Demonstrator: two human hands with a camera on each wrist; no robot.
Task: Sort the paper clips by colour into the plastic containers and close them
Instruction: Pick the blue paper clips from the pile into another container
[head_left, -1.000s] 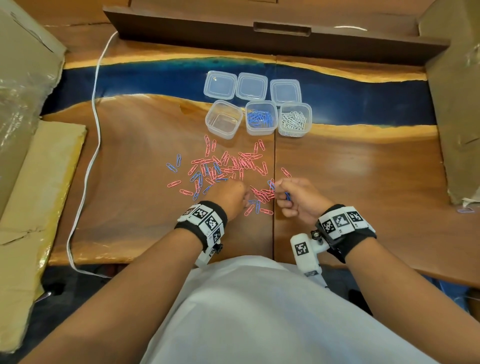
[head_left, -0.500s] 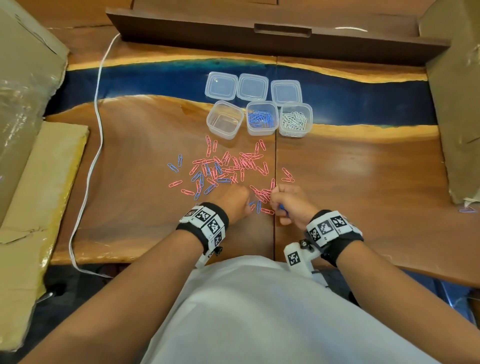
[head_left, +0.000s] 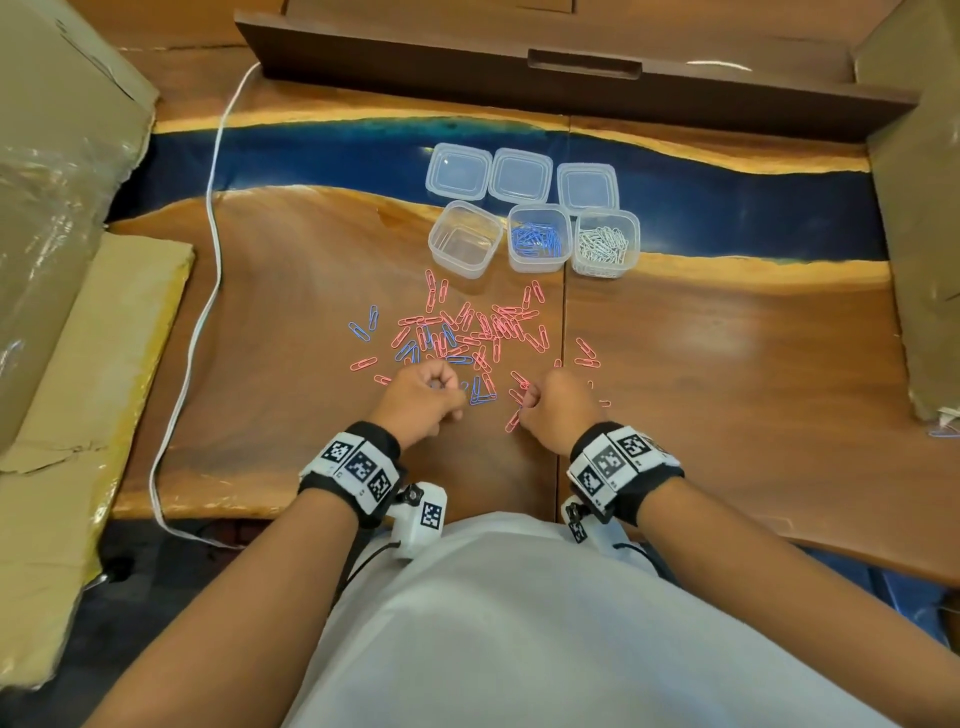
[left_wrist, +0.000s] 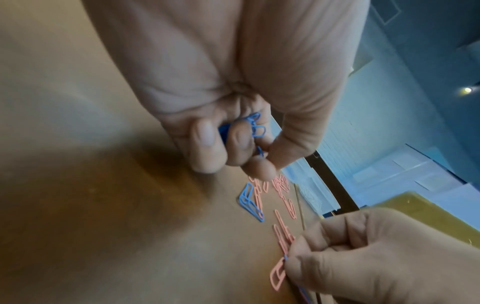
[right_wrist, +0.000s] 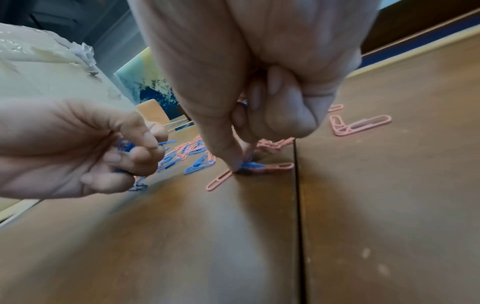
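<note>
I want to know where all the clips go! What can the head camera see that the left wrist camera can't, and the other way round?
Only the head view shows the three containers in a row: one empty, one with blue clips, one with white clips, and three lids behind them.

Only the left wrist view shows inside the left hand: a bunch of blue clips gripped in its curled fingers.

Both show the right hand down at the pink clips scattered on the wooden table.
</note>
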